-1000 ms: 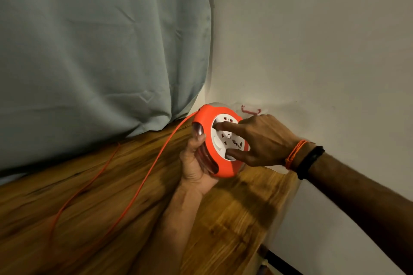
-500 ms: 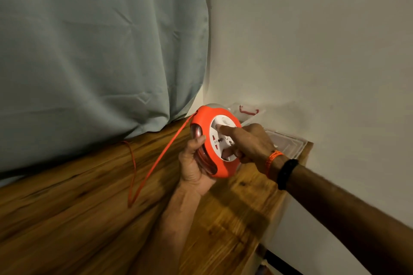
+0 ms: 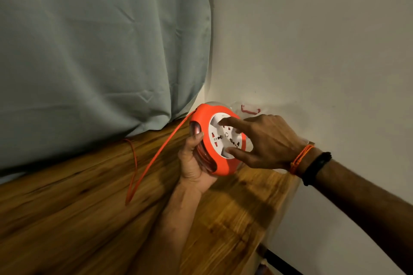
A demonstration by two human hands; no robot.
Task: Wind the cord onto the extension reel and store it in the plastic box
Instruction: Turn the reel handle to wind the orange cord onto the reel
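Observation:
My left hand [image 3: 192,158] grips the orange extension reel [image 3: 220,166] from its left rim and holds it upright above the wooden table [image 3: 89,219]. The reel's white socket face [image 3: 223,138] points toward me. On that face rest the index finger and thumb of my right hand [image 3: 266,140], fingers spread. The orange cord [image 3: 156,158] leaves the reel's upper left, runs down to a bend on the table and loops back toward the curtain. A clear plastic box with a red handle [image 3: 250,110] sits behind the reel against the wall, mostly hidden.
A grey-green curtain [image 3: 100,51] hangs over the table's back edge on the left. A pale wall [image 3: 312,51] fills the right side. The table's right edge [image 3: 283,207] drops off below my right forearm, with a dark bar near the floor.
The loose cord on the table has become much shorter, its loop drawn closer to the reel. My right hand has turned round on the socket face. The left hand keeps its grip.

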